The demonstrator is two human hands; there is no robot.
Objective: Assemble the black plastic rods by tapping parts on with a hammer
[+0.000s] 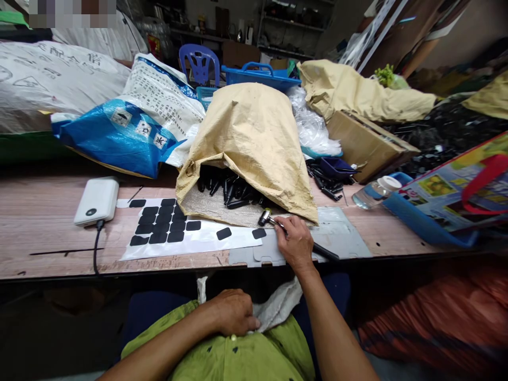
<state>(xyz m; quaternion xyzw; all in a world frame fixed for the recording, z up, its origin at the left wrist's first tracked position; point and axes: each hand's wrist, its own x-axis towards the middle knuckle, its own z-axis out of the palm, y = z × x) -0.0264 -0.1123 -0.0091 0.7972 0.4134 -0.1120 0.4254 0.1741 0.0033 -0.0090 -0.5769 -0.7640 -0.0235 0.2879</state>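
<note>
My right hand (296, 243) is on the table's front part, its fingers closed round the handle of a small hammer (326, 252). The hammer's head, silver and black, lies by the mouth of a tan woven sack (254, 121). Inside that opening is a pile of black, tapered plastic parts (228, 190). Below the table edge, my left hand (234, 312) rests curled in my lap against a white cloth (280, 307); its fingertips are hidden. Left of the sack lies a white sheet (198, 243) bearing rows of black rounded stickers (160, 227).
A white power bank (95, 201) with a black cable stands at left. Behind it lies a blue and white bag (115, 132). To the right are a lidded clear jar (376, 191), a blue tray (432, 227) and more black parts (327, 185). A grey board (345, 233) lies under my right hand.
</note>
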